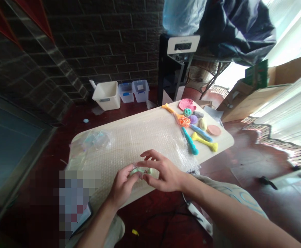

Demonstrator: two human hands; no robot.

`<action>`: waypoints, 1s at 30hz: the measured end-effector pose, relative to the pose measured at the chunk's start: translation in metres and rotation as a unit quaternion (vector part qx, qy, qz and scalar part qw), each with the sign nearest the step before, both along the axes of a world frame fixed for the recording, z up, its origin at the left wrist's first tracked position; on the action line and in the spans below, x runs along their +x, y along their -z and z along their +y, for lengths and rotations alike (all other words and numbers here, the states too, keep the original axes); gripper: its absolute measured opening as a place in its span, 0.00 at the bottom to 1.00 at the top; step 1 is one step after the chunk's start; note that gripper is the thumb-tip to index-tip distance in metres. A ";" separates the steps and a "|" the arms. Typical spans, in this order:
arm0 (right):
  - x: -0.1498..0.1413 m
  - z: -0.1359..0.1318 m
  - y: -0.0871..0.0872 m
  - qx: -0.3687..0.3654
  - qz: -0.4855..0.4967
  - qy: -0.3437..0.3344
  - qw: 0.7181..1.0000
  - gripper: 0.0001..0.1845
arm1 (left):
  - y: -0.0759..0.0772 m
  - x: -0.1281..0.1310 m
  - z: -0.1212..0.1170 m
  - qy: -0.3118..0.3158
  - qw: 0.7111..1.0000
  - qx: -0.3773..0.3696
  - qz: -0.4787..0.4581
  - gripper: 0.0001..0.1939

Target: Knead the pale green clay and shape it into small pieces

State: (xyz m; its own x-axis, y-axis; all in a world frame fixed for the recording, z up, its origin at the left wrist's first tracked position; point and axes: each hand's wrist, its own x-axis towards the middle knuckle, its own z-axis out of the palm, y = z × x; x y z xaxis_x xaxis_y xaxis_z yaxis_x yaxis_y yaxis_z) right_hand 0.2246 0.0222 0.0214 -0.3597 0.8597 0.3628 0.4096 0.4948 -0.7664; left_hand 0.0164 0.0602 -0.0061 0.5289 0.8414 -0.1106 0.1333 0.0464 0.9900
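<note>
A small pale green piece (140, 170) sits between my two hands over the near edge of the table; its kind is unclear, since fingers cover much of it. My left hand (123, 184) pinches its left end between thumb and fingers. Reaching in from the right, my right hand (162, 172) has its thumb and index finger around the other end, while the remaining fingers are raised. Bubble wrap (130, 137) lies flat on the table under and beyond both hands.
Colourful soft-looking pieces lie at the table's right end: a yellow bone shape (204, 142), a teal stick (190, 141), an orange bundle (183, 120), a pink piece (187, 104). Crumpled clear plastic (97, 138) is at left. Bins (106, 96), a water dispenser (178, 51) and a carton (259, 93) stand beyond.
</note>
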 end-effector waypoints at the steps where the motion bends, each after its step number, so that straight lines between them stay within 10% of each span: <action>1: 0.001 -0.001 -0.001 0.006 -0.007 -0.006 1.000 0.19 | 0.000 0.000 0.000 0.004 1.000 0.001 0.002 0.10; 17: -0.014 -0.037 -0.015 -0.001 0.049 0.015 0.999 0.17 | -0.022 0.009 -0.024 0.023 0.998 -0.013 -0.053 0.08; 24: -0.013 -0.061 -0.020 0.035 -0.004 0.023 0.999 0.32 | -0.026 0.003 -0.030 0.014 0.985 -0.108 -0.136 0.14; 30: -0.013 -0.078 -0.030 0.059 -0.053 0.037 0.996 0.24 | -0.026 -0.006 -0.053 -0.103 0.961 -0.207 -0.153 0.18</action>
State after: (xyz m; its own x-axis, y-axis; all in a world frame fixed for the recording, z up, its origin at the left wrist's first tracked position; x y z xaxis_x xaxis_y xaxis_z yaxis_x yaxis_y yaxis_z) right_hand 0.2113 -0.0553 0.0516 -0.3390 0.8385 0.4265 0.5238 0.5448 -0.6549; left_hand 0.0101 0.0074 0.0196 0.4167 0.8496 -0.3235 -0.2155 0.4380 0.8728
